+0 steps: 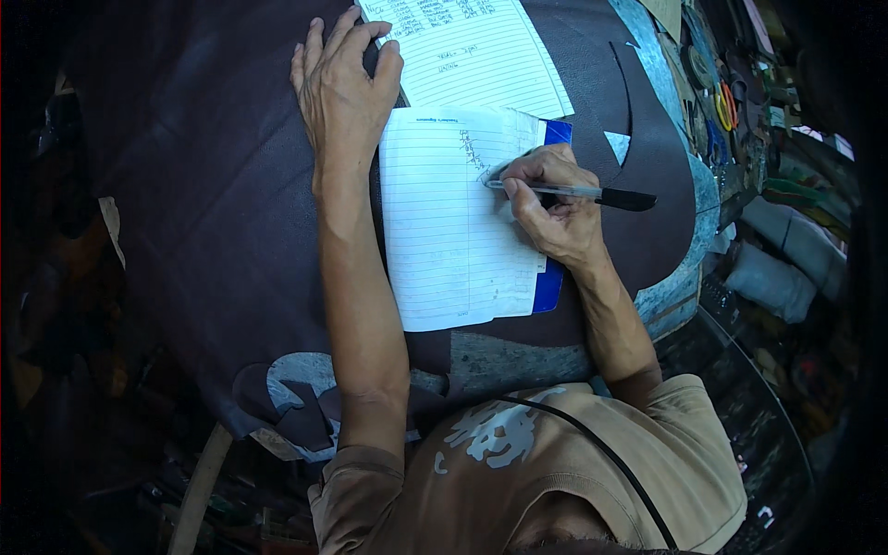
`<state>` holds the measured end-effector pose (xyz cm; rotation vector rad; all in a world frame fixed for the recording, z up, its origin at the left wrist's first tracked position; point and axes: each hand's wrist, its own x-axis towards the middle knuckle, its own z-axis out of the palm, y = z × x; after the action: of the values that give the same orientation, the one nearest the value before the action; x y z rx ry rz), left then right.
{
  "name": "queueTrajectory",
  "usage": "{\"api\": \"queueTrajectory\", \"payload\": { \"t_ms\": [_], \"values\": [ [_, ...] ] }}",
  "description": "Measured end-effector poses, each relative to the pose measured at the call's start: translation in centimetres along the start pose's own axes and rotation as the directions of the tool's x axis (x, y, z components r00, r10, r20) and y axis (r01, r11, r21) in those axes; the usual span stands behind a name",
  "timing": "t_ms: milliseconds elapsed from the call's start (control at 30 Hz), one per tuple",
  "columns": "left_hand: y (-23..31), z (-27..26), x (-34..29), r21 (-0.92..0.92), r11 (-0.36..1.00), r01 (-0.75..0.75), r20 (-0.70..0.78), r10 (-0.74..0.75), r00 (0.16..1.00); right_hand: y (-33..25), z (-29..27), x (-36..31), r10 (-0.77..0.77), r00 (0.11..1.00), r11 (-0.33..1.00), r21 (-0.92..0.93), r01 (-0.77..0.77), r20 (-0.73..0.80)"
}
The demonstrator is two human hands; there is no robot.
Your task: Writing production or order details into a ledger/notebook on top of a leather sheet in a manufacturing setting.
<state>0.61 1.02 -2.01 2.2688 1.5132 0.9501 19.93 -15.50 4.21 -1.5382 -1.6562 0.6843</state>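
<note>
My right hand [562, 208] grips a pen [583, 191] with a clear barrel and a black cap on its back end. The pen's tip touches the ruled page of an open notebook [430, 222], beside a short column of handwriting. A blue cover [548, 287] shows along the notebook's right edge. Just beyond lies a second ruled pad [472, 55] with handwritten lines at its top. My left hand [347, 83] lies with fingers spread at that pad's left edge, its fingertips on the edge and the dark leather.
Dark brown leather [213, 185] covers most of the table, with cut-out gaps near the front edge and at right. Orange-handled scissors [726, 106] lie among tools at the far right. Plastic-wrapped bundles [772, 277] sit lower right. A thin black cable [601, 444] crosses my shirt.
</note>
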Motion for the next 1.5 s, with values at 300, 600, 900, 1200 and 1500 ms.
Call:
{"api": "queueTrajectory", "payload": {
  "t_ms": [300,600,900,1200,1500],
  "values": [
    [-0.1,-0.2,-0.1,-0.007,1.0,0.004,-0.006,-0.004,1.0,0.1,0.3,-0.6,0.167,0.985,0.972,0.174,-0.157,-0.043],
    [2.4,-1.7,0.5,-0.023,0.998,0.065,-0.006,-0.066,0.998,0.2,0.2,-0.5,0.149,0.988,0.976,0.17,-0.14,-0.046],
    [-0.2,-0.1,-0.1,-0.005,1.0,-0.012,-0.003,0.012,1.0,0.0,0.1,0.0,-0.026,0.999,1.0,0.005,0.026,-0.037],
    [0.5,-0.2,0.0,-0.015,1.0,0.013,0.009,-0.013,1.0,-0.3,0.0,-0.6,0.284,0.955,0.857,0.471,-0.211,-0.09],
    [1.2,-0.6,0.0,-0.06,0.998,0.034,0.012,-0.033,0.999,0.5,0.2,-0.3,0.255,0.923,0.9,0.419,-0.119,-0.287]
  ]
}}
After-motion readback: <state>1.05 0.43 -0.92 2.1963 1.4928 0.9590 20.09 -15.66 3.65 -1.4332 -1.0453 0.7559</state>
